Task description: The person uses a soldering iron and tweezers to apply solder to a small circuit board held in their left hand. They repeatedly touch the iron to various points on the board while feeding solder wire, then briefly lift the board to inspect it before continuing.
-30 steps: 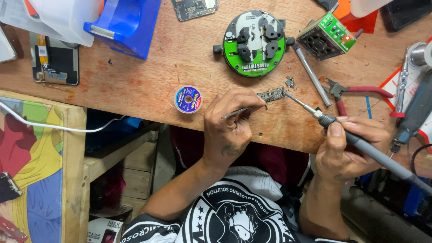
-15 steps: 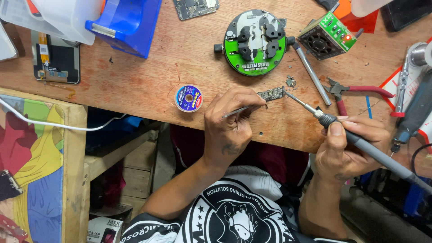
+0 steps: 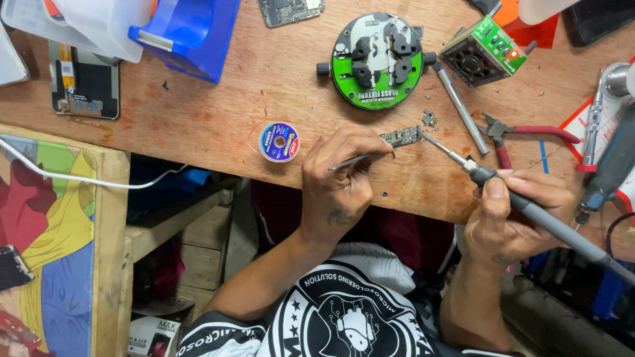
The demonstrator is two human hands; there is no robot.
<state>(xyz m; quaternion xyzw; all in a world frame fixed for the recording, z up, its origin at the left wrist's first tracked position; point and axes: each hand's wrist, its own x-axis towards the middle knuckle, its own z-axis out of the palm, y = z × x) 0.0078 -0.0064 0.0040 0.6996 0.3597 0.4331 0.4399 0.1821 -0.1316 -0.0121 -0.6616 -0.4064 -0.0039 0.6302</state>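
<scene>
You look straight down at a wooden workbench (image 3: 198,125). Your left hand (image 3: 340,188) is curled closed around thin metal tweezers (image 3: 357,159), whose tips press on a small narrow circuit board (image 3: 401,137) lying flat near the bench's front edge. Your right hand (image 3: 512,215) is closed in a pen grip around a grey-handled soldering iron (image 3: 529,208), its fine tip slanting up and left to meet the board's right end. Just left of your left hand lies a small round spool of solder wick (image 3: 279,141) with a blue label. Beyond the board sits a round green and black holding fixture (image 3: 378,61), and beside it a small green board with a fan (image 3: 483,57). Red-handled cutters (image 3: 522,135) lie near the iron, above your right hand. A blue plastic bin (image 3: 192,33) stands at the far left
</scene>
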